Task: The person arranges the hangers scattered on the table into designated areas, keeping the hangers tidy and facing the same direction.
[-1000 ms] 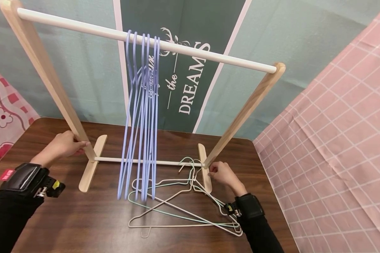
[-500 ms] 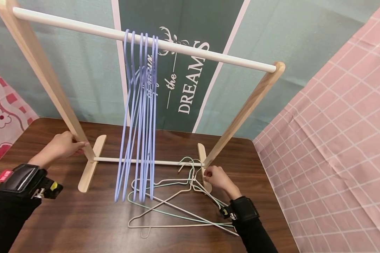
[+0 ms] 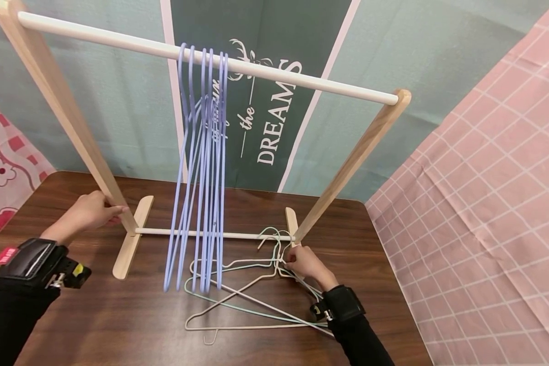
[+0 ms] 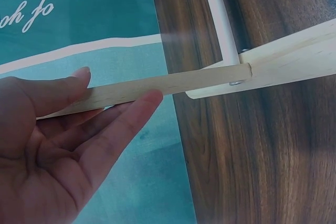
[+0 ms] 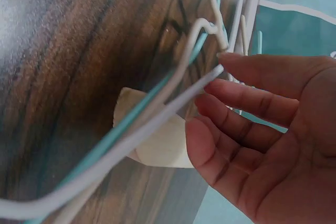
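On the left, my left hand [image 3: 89, 208] holds the lower part of the rack's wooden post [image 3: 84, 137], thumb on one side and fingers on the other, as the left wrist view confirms. My right hand [image 3: 307, 263] is low by the right foot of the rack, over the necks of hangers lying on the table. In the right wrist view its thumb and forefinger pinch the neck of a white hanger [image 5: 142, 135]. A mint hanger [image 5: 110, 139] and a cream hanger [image 3: 251, 328] lie overlapped with it. Several lavender hangers [image 3: 203, 76] hang on the rack's white rail [image 3: 279, 75].
The right wooden post [image 3: 361, 152] rises beside the right hand. A lower white bar [image 3: 247, 235] joins the two wooden feet, and the hanger hooks lie over it. Fabric backdrops [image 3: 476, 203] enclose the brown table [image 3: 119, 315] at the back and sides.
My right hand has moved left and slightly toward me, from beside the right post to the hanger necks. My left hand stays on its post. The lavender hangers have swung slightly left.
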Demonstrator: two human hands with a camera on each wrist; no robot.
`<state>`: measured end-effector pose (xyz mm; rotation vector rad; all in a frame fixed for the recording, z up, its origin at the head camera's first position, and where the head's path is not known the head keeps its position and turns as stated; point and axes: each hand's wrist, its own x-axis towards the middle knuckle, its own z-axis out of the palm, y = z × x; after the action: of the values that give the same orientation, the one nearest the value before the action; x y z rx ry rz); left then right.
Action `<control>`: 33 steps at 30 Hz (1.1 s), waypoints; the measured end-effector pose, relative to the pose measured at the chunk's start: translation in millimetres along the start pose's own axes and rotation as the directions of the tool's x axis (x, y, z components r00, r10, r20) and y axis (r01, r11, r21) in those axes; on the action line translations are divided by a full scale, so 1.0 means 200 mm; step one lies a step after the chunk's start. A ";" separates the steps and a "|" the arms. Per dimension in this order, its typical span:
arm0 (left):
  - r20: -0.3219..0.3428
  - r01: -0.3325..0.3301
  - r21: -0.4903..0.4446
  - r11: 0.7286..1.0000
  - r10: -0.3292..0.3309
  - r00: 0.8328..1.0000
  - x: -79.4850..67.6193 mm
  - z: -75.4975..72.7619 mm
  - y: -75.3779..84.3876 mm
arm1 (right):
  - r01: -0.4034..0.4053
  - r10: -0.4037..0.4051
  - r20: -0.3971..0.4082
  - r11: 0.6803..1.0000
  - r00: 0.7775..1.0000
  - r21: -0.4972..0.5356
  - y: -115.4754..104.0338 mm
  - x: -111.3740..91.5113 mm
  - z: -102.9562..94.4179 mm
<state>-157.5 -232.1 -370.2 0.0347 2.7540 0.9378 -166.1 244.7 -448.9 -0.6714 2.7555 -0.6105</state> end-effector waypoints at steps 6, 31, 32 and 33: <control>0.002 -0.002 0.010 1.000 0.002 1.000 0.00 0.00 0.00 | 0.025 -0.024 0.016 0.997 1.000 -0.067 0.00 0.01 0.03; 0.000 -0.006 0.010 1.000 0.006 1.000 0.00 0.00 0.00 | 0.039 -0.040 -0.005 0.996 0.999 -0.077 -0.01 0.03 0.02; 0.001 -0.005 0.011 1.000 0.005 1.000 0.00 0.00 -0.01 | 0.038 -0.038 -0.006 0.996 0.999 -0.077 -0.01 0.03 0.02; 0.000 -0.004 0.013 1.000 0.004 1.000 0.00 0.00 -0.01 | 0.033 -0.034 -0.005 0.997 0.999 -0.075 -0.01 0.03 0.02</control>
<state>-158.3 -233.0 -370.8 0.0426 2.7611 0.9211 -168.2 238.5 -452.5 -0.7347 2.7900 -0.5197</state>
